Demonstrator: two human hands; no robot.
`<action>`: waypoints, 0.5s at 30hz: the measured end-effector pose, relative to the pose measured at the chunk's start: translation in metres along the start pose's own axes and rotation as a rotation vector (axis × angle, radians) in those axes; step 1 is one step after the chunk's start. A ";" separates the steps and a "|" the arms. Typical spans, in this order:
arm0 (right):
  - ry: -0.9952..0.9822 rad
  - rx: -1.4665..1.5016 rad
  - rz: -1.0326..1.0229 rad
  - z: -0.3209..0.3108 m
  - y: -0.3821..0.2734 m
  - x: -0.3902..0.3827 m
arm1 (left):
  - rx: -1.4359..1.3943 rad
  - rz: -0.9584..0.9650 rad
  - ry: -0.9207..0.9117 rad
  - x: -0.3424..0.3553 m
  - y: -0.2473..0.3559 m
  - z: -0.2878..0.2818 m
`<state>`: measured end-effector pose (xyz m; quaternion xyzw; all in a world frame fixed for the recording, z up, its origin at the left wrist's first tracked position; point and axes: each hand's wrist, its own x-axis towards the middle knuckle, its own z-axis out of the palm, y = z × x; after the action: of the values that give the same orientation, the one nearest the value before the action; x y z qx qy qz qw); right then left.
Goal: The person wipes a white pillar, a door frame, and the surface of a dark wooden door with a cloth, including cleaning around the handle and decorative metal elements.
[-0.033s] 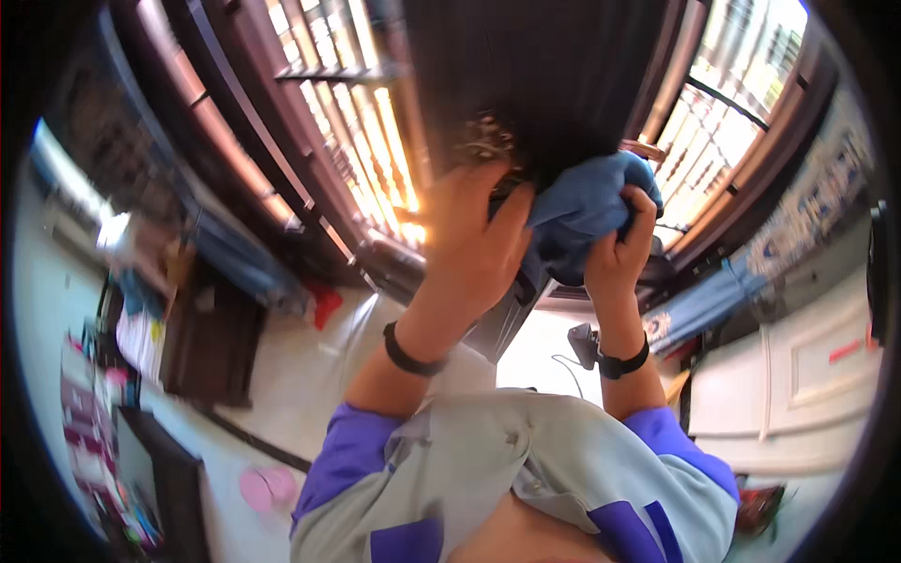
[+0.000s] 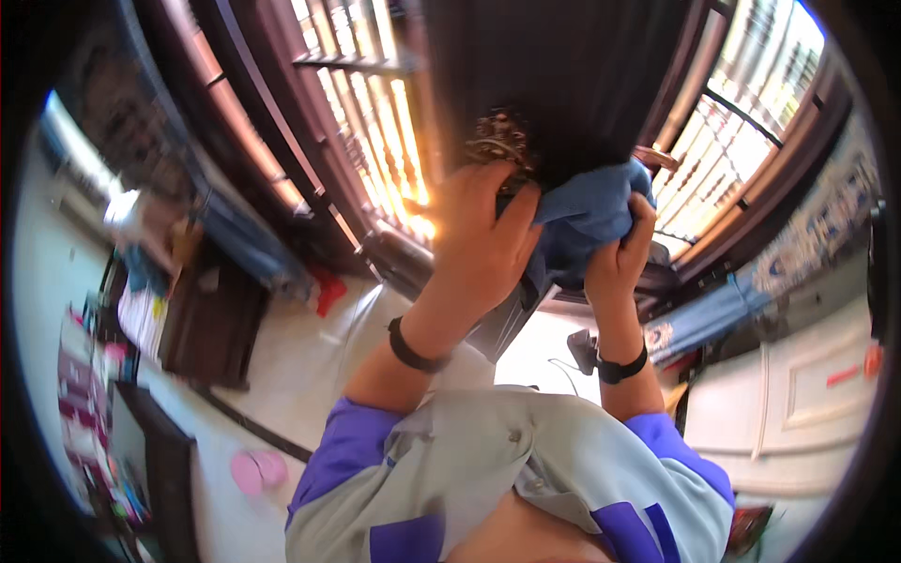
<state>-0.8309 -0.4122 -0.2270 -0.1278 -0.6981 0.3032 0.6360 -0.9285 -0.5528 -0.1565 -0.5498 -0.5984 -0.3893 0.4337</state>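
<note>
A dark, tall panel [image 2: 554,66] stands in front of me, with an ornate brass-coloured fitting [image 2: 502,136] on its left part. My left hand [image 2: 483,230] reaches up just below this fitting, its fingers curled at the panel. What those fingers close on is hidden, though the left end of a blue cloth [image 2: 587,206] lies against them. On the other side, my right hand [image 2: 619,249] grips the bunched cloth, thumb and fingers pressed into its folds. The cloth is up against the lower part of the panel. Black bands circle both wrists.
Barred windows [image 2: 371,131] let in bright light on both sides of the panel. A dark wooden cabinet [image 2: 216,324] stands at left, and a pink round stool-like thing [image 2: 258,471] is on the floor. Pale cabinet doors [image 2: 807,394] and a patterned blue curtain [image 2: 807,225] are at right.
The view has shifted slightly, so the windows and fitting sit a little further right. My right hand and the cloth have moved slightly closer to my left hand. Both grips look the same.
</note>
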 end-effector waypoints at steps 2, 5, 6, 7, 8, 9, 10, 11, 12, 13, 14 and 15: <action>-0.086 0.051 -0.035 0.012 0.002 -0.021 | 0.057 -0.083 -0.041 -0.022 0.000 0.002; -0.237 0.215 -0.066 0.019 0.014 -0.055 | 0.057 -0.285 -0.125 -0.071 0.008 0.012; -0.324 0.316 0.001 0.017 0.019 -0.063 | 0.017 -0.414 -0.164 -0.085 0.016 0.014; -0.405 0.408 -0.021 0.014 0.013 -0.062 | 0.044 -0.422 -0.164 -0.096 0.022 0.016; -0.484 0.441 -0.045 0.013 0.010 -0.060 | 0.126 -0.445 -0.142 -0.106 0.027 0.014; -0.561 0.431 -0.028 0.006 0.011 -0.062 | 0.196 -0.466 -0.132 -0.113 0.032 0.013; -0.640 0.423 -0.010 0.001 0.010 -0.064 | 0.212 -0.473 -0.149 -0.117 0.034 0.012; -0.649 0.549 -0.038 0.002 0.007 -0.059 | 0.131 -0.492 -0.052 -0.119 0.035 0.008; -0.739 0.526 0.048 -0.004 0.009 -0.065 | 0.108 -0.505 -0.021 -0.115 0.042 -0.002; -0.757 0.538 -0.002 -0.006 0.003 -0.060 | 0.071 -0.518 0.008 -0.113 0.045 -0.008; -0.774 0.551 -0.053 -0.004 -0.004 -0.051 | 0.350 -0.437 0.039 -0.103 0.049 -0.017; -0.786 0.637 -0.098 0.002 -0.006 -0.047 | 0.632 -0.336 0.075 -0.094 0.052 -0.025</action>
<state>-0.8246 -0.4438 -0.2616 0.2293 -0.7625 0.4960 0.3464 -0.8723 -0.6016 -0.2376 -0.2678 -0.7550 -0.2707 0.5338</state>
